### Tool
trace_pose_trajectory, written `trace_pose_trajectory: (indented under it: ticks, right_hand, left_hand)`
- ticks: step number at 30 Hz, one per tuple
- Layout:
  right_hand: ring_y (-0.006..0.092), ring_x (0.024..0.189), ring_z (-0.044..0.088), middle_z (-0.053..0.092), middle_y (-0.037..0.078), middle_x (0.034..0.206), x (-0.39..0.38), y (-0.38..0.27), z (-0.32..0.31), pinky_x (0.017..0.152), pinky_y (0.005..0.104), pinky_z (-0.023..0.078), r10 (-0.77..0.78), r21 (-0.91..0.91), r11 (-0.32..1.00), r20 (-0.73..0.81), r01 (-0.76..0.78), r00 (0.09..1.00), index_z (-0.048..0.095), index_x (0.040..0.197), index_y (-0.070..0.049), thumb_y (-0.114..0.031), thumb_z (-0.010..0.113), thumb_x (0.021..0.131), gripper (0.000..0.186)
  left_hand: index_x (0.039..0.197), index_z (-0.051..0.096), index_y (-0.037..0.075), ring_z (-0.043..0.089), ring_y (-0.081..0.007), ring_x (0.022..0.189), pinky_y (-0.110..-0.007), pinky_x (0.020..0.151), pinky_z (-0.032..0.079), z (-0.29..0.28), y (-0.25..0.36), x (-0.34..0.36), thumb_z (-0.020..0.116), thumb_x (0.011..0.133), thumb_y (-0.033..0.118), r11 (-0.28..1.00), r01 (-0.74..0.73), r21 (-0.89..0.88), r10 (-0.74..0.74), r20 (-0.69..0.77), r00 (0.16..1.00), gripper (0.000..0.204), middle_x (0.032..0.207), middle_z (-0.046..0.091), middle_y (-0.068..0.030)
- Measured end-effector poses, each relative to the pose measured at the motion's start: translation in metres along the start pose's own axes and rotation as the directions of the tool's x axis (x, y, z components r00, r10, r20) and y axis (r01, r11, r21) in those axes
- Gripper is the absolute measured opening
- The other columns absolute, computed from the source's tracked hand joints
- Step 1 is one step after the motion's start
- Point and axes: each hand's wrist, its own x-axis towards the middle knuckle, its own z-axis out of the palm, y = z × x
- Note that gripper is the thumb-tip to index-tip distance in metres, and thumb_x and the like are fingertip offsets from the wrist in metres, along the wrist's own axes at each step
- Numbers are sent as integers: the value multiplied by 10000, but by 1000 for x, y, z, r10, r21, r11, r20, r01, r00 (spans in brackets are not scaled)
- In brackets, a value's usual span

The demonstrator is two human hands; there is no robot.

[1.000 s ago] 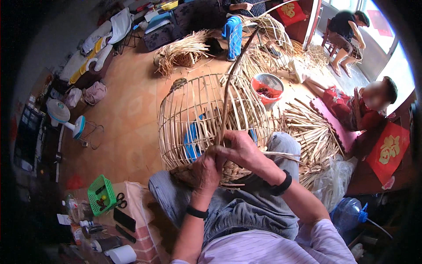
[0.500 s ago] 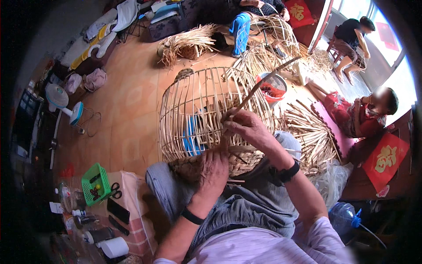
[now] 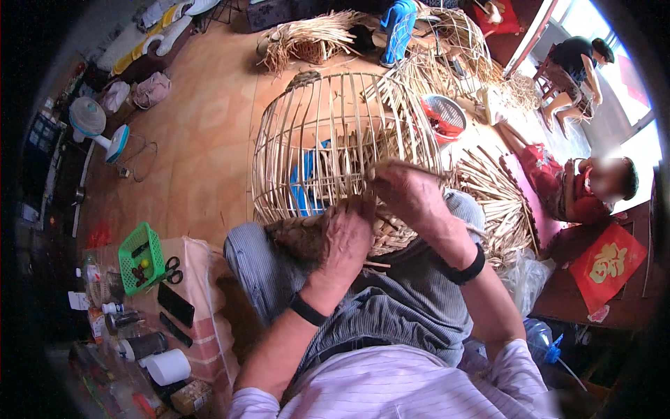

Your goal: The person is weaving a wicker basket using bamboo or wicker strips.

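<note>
A large basket frame of thin pale slats [image 3: 262,157] rests against my knees, lying on its side, with a band of braided straw-coloured weave [image 3: 394,239] along its near edge. My left hand [image 3: 347,230] is closed at that edge, its fingertips pinching the basket among the slats. Just to the right, my right hand [image 3: 410,199] is closed on a dried plant strip [image 3: 422,167], which lies across the knuckles and is blurred. Both hands are close together. Their undersides and the strip's lower end are hidden.
A heap of dried stalks [image 3: 492,202] lies to the right, beside a person in red [image 3: 541,174]. Beyond the frame stands a red and grey plastic basket [image 3: 445,119]. On the left, a cloth-covered table [image 3: 199,279] carries a green basket [image 3: 139,258], scissors [image 3: 173,270] and a phone [image 3: 176,304].
The strip, which stuck up diagonally from my right hand, now lies lower and flatter. My right hand has shifted right and turned over, and my left has moved slightly up. The view has tilted.
</note>
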Motion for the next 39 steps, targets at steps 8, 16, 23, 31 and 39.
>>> trace_pose_trajectory:
  ticks: [8,16,23,31,39]
  right_hand:
    - [382,843,723,687,152,934,-12,-2,15,698,489,573,-35,-148,988,31,39,999,705,1078,-73,-174,745,900,209]
    - [371,898,721,634,162,1008,-24,-9,22,712,484,572,-55,-168,984,-11,53,998,673,1080,-66,-152,650,913,189]
    - [389,946,697,671,163,1041,-31,-4,29,752,485,568,-59,-52,997,-118,53,991,647,1106,-49,-98,700,898,220]
    - [488,973,672,669,227,1046,-30,13,46,779,539,555,-29,291,952,-208,90,978,573,1242,-25,25,681,838,422]
    - [241,868,681,704,107,963,-47,20,35,799,340,554,374,728,678,-223,-101,900,629,1103,-12,-42,833,897,292]
  left_hand:
    - [1143,647,-25,630,-415,1020,-522,918,501,10,-4,-4,555,940,51,964,95,-248,-118,-78,990,235,1045,639,-226]
    - [1063,631,-30,608,-485,970,-563,876,476,3,-7,-3,460,993,113,901,167,-401,-210,-66,975,234,993,641,-243]
    - [1083,653,-34,632,-454,985,-521,885,511,2,-3,1,492,969,0,930,145,-337,-161,-19,987,200,1024,642,-252]
    - [1073,671,-25,665,-431,1016,-514,894,524,1,-7,8,604,840,-109,976,129,-178,-125,35,992,256,1020,692,-220]
    - [1229,645,29,678,-405,1075,-509,935,502,-5,-1,10,589,865,-109,968,169,-185,-158,76,985,393,1098,724,-191]
